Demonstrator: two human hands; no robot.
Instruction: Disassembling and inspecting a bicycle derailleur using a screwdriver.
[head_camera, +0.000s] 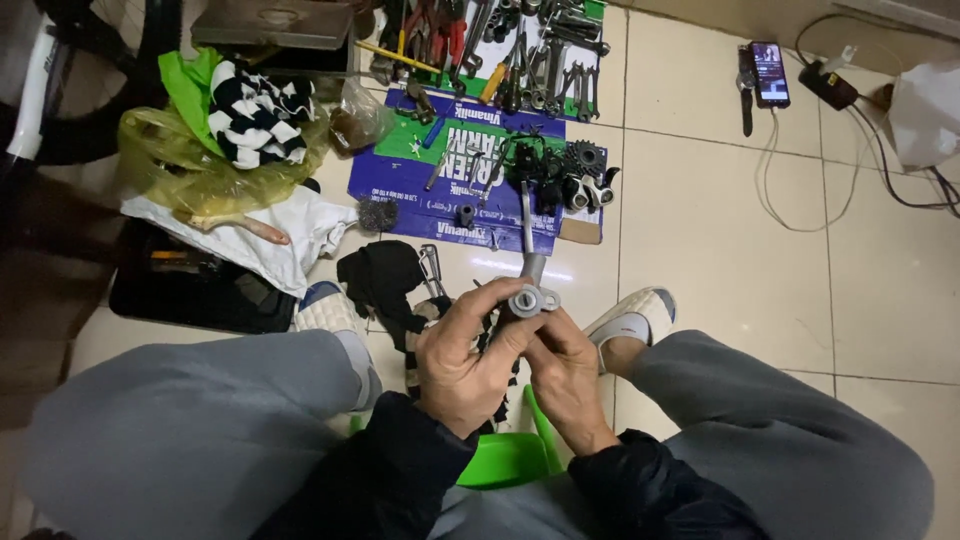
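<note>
My left hand (465, 358) and my right hand (568, 375) meet in front of me, between my knees. Together they grip a grey metal part (533, 296) with a round flanged end and a short tube that points away from me. Left fingers wrap over its near end from the left; the right hand clasps it from below and the right. A black-and-white striped cloth (498, 400) hangs under the hands, partly hidden by them.
A blue cardboard sheet (400, 190) on the tiled floor carries wrenches, pliers and black gear parts (560, 175). A black rag (385, 275) and a carabiner lie near it. At left are a yellow bag and a white cloth. A phone (769, 73) charges at the back right. I sit on a green stool (505, 460).
</note>
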